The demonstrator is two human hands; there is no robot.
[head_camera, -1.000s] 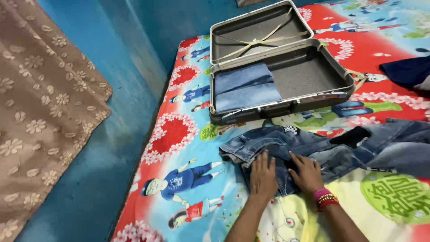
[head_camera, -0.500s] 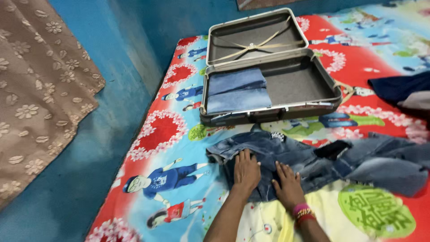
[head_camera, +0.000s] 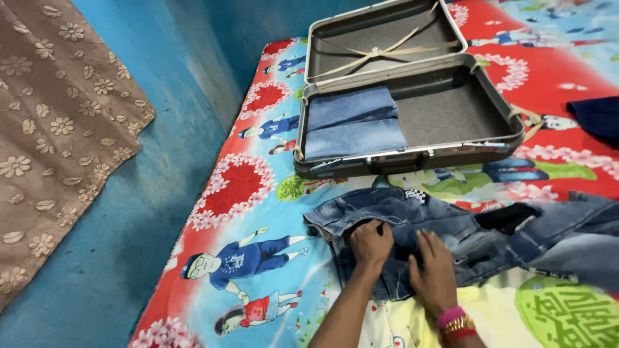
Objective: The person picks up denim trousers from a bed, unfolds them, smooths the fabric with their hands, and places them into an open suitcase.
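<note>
While our left hand [head_camera: 370, 242] bunches its fingers on the jeans' [head_camera: 451, 225] waistband, our right hand [head_camera: 435, 274] presses flat beside it, fingers spread. These jeans lie on the bedsheet [head_camera: 258, 193], near the open suitcase [head_camera: 412, 96]; loose legs trailing right could, we judge, drag any fold crooked.

A: Where's open room?
B: Bare bedsheet [head_camera: 251, 193] left of the jeans [head_camera: 412, 222].
A: What blocks?
B: The open suitcase [head_camera: 412, 154] just beyond; blue wall [head_camera: 161, 129] far left.

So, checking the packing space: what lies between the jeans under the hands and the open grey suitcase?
Head view: only bare cartoon-printed bedsheet between the blue denim jeans and the open grey hard-shell suitcase.
</note>
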